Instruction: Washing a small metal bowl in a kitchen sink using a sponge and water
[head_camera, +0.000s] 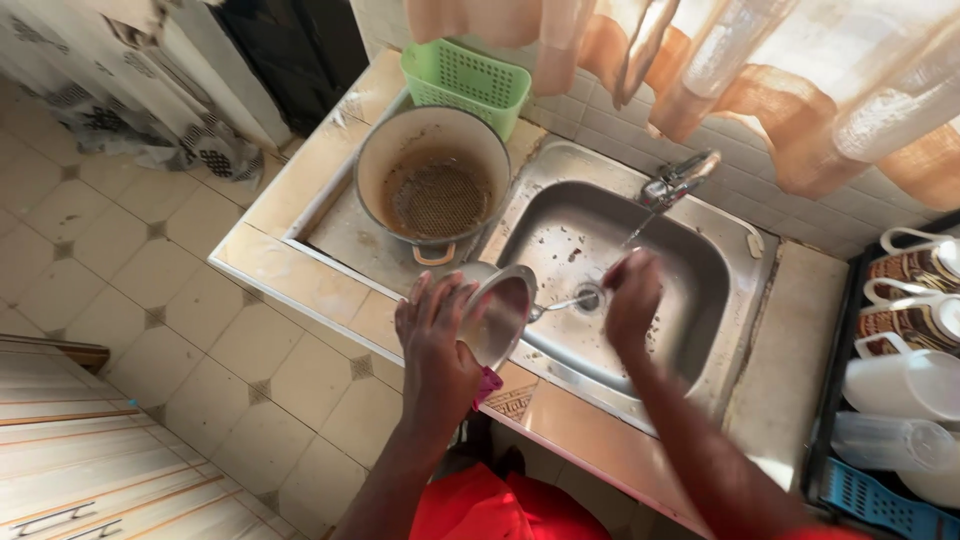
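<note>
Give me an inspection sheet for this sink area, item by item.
Surface: stainless steel sink basin, specks of residue inside; tiled counter around it.
Job's things: round shiny metal bowl, tilted over the basin's edge; thin metal utensil beside it.
Clutter: large cream pot with dirty bottom; green plastic basket; rack of mugs and containers.
Grippers: left hand holds the bowl; right hand, blurred, over the drain.
Cables: nothing seen.
Surroundings: chrome tap running; curtain; tiled floor.

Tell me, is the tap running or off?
Running: a thin stream of water falls from the tap into the steel sink, toward the right hand.
</note>
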